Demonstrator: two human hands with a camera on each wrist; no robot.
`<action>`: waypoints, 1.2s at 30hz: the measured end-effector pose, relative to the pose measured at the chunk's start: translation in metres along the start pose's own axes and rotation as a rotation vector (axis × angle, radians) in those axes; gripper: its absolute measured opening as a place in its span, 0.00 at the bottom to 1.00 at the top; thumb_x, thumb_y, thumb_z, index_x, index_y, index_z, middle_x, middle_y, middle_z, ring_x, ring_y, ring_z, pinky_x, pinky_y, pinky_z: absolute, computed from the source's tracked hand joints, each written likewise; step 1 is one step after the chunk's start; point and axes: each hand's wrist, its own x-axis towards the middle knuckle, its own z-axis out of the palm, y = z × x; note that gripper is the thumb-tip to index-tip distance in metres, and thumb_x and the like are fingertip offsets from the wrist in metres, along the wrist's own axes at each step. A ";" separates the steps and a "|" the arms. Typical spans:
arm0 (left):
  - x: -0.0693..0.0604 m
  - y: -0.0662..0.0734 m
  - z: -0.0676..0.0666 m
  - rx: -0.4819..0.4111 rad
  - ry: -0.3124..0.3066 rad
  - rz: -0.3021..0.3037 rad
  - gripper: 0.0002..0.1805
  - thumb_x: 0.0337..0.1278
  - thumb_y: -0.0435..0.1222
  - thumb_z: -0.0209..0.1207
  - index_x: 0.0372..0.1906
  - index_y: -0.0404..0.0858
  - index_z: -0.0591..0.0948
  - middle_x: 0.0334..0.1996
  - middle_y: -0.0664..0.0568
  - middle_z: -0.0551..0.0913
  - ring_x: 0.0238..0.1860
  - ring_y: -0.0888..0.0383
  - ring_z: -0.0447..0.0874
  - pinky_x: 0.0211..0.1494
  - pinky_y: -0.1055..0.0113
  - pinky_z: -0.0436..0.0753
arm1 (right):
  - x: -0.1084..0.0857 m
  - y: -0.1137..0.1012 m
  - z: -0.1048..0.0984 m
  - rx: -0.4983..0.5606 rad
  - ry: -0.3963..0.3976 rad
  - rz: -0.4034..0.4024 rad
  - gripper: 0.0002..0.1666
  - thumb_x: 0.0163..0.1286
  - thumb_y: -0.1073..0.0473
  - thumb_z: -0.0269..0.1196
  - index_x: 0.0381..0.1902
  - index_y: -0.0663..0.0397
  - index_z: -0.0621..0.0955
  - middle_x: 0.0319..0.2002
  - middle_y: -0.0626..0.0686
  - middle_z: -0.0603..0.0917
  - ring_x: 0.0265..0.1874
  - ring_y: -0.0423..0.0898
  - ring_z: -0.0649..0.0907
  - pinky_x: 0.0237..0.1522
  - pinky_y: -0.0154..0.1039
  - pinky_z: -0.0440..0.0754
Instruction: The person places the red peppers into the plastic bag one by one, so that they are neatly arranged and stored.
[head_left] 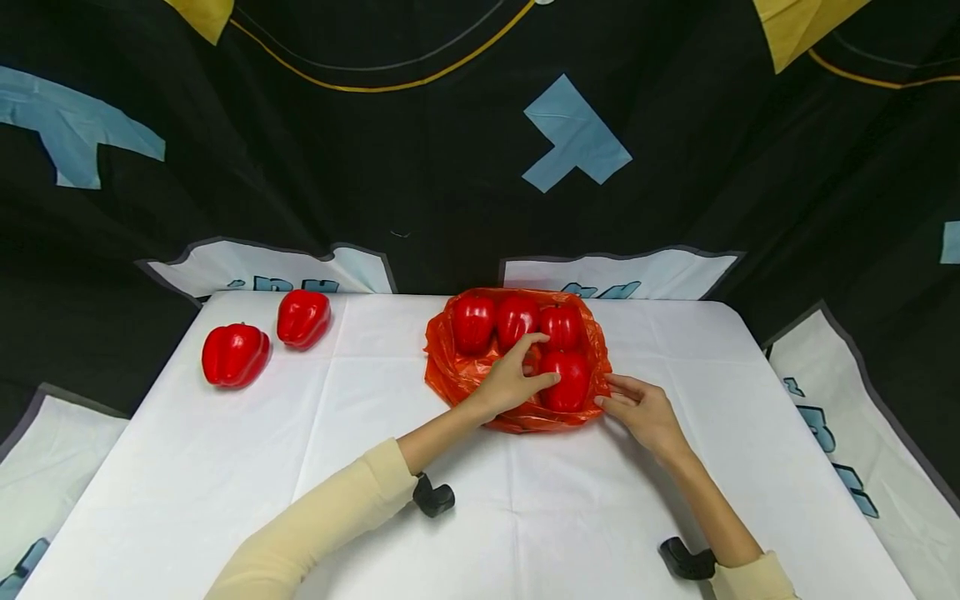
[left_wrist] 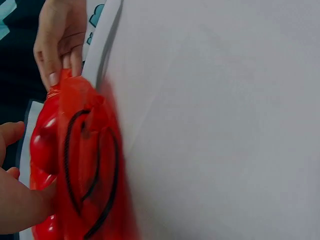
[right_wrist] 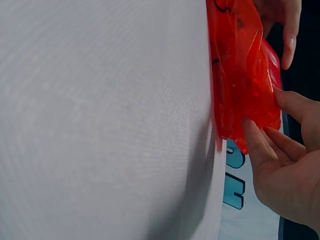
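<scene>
An orange-red plastic bag lies spread on the table with several red bell peppers in its mouth. My left hand is over the bag, thumb and fingers spread apart among the peppers; its thumb is by the front right bell pepper. The left hand partly hides what lies under it. At the bag's right edge, my right hand pinches the plastic rim, thumb on top and fingers on the outer side. A dark cord pattern shows on the bag's near side.
Two more bell peppers, one at the front and one behind it, sit on the left of the white-covered table. A black patterned curtain hangs behind the table's far edge.
</scene>
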 end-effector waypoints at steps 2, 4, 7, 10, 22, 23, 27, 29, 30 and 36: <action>-0.002 0.002 -0.007 -0.019 0.005 0.012 0.34 0.62 0.38 0.65 0.71 0.45 0.65 0.69 0.40 0.67 0.63 0.40 0.73 0.60 0.50 0.78 | 0.000 0.000 -0.001 -0.001 0.003 0.003 0.34 0.70 0.59 0.67 0.67 0.71 0.71 0.58 0.68 0.79 0.57 0.58 0.81 0.49 0.30 0.81; -0.004 0.003 -0.015 -0.031 0.012 0.029 0.34 0.63 0.38 0.65 0.71 0.44 0.65 0.69 0.39 0.67 0.64 0.39 0.73 0.60 0.50 0.78 | 0.000 0.000 -0.001 -0.006 0.005 0.004 0.34 0.70 0.58 0.67 0.67 0.71 0.71 0.58 0.68 0.80 0.57 0.57 0.81 0.49 0.30 0.81; -0.007 0.004 -0.029 -0.031 0.029 0.059 0.34 0.62 0.39 0.65 0.71 0.43 0.66 0.69 0.40 0.68 0.63 0.40 0.74 0.58 0.52 0.80 | 0.000 -0.001 -0.001 -0.009 0.007 0.002 0.34 0.69 0.58 0.67 0.67 0.71 0.71 0.58 0.68 0.80 0.56 0.57 0.82 0.49 0.30 0.81; -0.011 0.004 -0.046 -0.014 0.055 0.086 0.34 0.62 0.39 0.66 0.70 0.43 0.66 0.67 0.40 0.70 0.62 0.41 0.75 0.57 0.53 0.81 | 0.000 -0.001 -0.001 -0.006 0.007 -0.003 0.34 0.69 0.59 0.67 0.67 0.71 0.71 0.57 0.68 0.80 0.56 0.57 0.82 0.49 0.29 0.81; -0.040 -0.004 -0.129 -0.019 0.187 0.101 0.32 0.65 0.38 0.64 0.71 0.45 0.66 0.67 0.39 0.70 0.65 0.39 0.71 0.57 0.48 0.80 | 0.001 -0.002 -0.002 -0.007 0.003 -0.006 0.34 0.69 0.59 0.68 0.67 0.71 0.71 0.58 0.68 0.80 0.57 0.57 0.81 0.49 0.30 0.81; -0.043 -0.006 -0.136 -0.012 0.196 0.093 0.33 0.65 0.39 0.63 0.72 0.45 0.66 0.68 0.39 0.70 0.65 0.39 0.71 0.57 0.47 0.80 | 0.001 -0.002 -0.002 -0.005 0.002 -0.005 0.34 0.69 0.59 0.68 0.67 0.71 0.71 0.58 0.68 0.80 0.57 0.57 0.81 0.49 0.30 0.81; -0.054 -0.014 -0.163 0.033 0.259 0.050 0.35 0.65 0.41 0.63 0.74 0.46 0.64 0.69 0.41 0.69 0.67 0.40 0.69 0.59 0.46 0.79 | 0.001 -0.002 -0.002 -0.006 -0.001 -0.003 0.35 0.69 0.58 0.68 0.67 0.71 0.71 0.58 0.68 0.80 0.56 0.57 0.82 0.49 0.30 0.81; -0.060 -0.016 -0.177 0.050 0.297 0.037 0.36 0.65 0.42 0.64 0.75 0.45 0.63 0.70 0.41 0.68 0.68 0.41 0.68 0.60 0.45 0.77 | 0.001 -0.003 -0.002 -0.008 -0.002 -0.002 0.35 0.69 0.58 0.68 0.67 0.71 0.71 0.58 0.68 0.80 0.56 0.57 0.82 0.48 0.30 0.81; -0.063 -0.017 -0.184 0.061 0.318 0.034 0.36 0.65 0.42 0.64 0.75 0.45 0.63 0.70 0.41 0.68 0.68 0.41 0.68 0.60 0.45 0.77 | 0.001 -0.003 -0.002 -0.010 -0.002 -0.002 0.35 0.69 0.58 0.68 0.67 0.71 0.71 0.58 0.68 0.80 0.56 0.57 0.82 0.48 0.30 0.81; -0.083 -0.024 -0.226 0.101 0.422 0.053 0.36 0.68 0.42 0.61 0.76 0.42 0.62 0.70 0.42 0.68 0.69 0.44 0.67 0.67 0.48 0.71 | 0.001 -0.002 -0.001 -0.018 0.001 0.004 0.34 0.69 0.58 0.68 0.67 0.70 0.71 0.57 0.67 0.80 0.55 0.56 0.82 0.48 0.30 0.81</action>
